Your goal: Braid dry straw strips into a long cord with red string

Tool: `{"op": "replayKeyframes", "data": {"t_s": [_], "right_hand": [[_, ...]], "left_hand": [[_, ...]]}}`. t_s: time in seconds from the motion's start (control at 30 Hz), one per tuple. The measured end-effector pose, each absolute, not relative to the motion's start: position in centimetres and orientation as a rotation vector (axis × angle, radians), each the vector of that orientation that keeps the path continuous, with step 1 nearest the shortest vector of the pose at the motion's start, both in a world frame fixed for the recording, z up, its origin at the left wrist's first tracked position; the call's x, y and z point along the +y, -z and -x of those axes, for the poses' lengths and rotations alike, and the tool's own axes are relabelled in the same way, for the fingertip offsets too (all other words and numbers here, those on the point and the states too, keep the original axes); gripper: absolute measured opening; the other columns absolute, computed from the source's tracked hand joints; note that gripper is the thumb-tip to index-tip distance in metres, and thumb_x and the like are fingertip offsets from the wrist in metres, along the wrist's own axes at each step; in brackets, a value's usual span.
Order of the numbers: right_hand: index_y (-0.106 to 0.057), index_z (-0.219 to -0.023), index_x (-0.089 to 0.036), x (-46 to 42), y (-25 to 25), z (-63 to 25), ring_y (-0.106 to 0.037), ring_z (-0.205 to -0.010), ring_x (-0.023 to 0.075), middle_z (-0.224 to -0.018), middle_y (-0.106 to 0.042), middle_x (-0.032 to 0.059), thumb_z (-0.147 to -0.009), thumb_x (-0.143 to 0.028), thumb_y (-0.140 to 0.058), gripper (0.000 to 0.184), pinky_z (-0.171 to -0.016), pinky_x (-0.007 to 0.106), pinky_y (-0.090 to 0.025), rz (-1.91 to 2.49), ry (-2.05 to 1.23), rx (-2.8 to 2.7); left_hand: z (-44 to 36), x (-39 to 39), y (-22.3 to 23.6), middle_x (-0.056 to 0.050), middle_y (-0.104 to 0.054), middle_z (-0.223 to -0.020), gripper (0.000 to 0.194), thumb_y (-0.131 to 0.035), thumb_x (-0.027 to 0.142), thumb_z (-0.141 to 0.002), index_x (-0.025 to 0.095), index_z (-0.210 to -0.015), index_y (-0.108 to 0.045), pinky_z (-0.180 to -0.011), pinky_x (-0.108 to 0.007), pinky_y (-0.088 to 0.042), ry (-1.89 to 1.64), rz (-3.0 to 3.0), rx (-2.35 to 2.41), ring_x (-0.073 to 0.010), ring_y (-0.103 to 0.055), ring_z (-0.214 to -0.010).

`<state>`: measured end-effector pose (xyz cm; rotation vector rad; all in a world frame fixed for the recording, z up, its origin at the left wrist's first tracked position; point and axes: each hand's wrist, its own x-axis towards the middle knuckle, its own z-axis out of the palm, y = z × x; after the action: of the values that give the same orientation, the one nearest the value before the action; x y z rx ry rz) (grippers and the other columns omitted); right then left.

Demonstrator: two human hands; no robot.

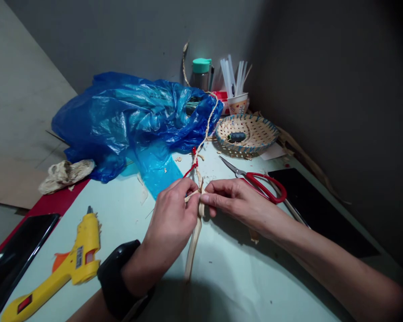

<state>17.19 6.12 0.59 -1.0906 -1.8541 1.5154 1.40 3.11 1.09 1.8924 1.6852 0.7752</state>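
My left hand (173,212) and my right hand (237,201) meet at the middle of the pale table (235,281). Both pinch pale straw strips (193,241) at the lower end of a braided straw cord (206,129). The cord runs up and away toward the wall, with a red tie (193,166) wrapped round it just above my fingers. Loose strip ends hang down toward me below the hands. A black watch (116,273) sits on my left wrist.
Red-handled scissors (260,182) lie just right of my hands. A yellow glue gun (65,264) lies at the lower left. A blue plastic bag (130,118), a woven basket (246,134), a cup of glue sticks (237,96) and a green-capped jar (201,74) stand behind.
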Motion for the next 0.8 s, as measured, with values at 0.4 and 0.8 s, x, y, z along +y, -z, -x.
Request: {"op": "replayKeyframes", "data": {"t_s": [0.4, 0.8], "right_hand": [[-0.059, -0.082, -0.019, 5.9, 0.8, -16.8, -0.051, -0.055, 0.0108, -0.058, -0.061, -0.0027, -0.084, -0.035, -0.057, 0.017, -0.052, 0.021, -0.032, 1.211, -1.377, -1.821], [-0.061, -0.070, -0.016, 5.5, 0.3, -16.3, -0.056, -0.057, 0.0126, -0.063, -0.066, 0.0030, -0.082, -0.028, -0.055, 0.018, -0.053, 0.023, -0.038, 1.197, -1.552, -1.621]], "left_hand": [[-0.9, 3.0, -1.8, 0.000, -0.063, -0.076, 0.022, -0.039, 0.022, -0.088, 0.020, -0.081, -0.060, -0.066, -0.028, -0.037, -0.612, -1.813, 1.574, -0.0160, -0.053, -0.071], [-1.3, 2.2, -2.4, 0.000, -0.062, -0.061, 0.018, -0.040, 0.024, -0.087, 0.021, -0.079, -0.056, -0.058, -0.027, -0.033, -0.540, -1.838, 1.660, -0.0167, -0.055, -0.060]]}}
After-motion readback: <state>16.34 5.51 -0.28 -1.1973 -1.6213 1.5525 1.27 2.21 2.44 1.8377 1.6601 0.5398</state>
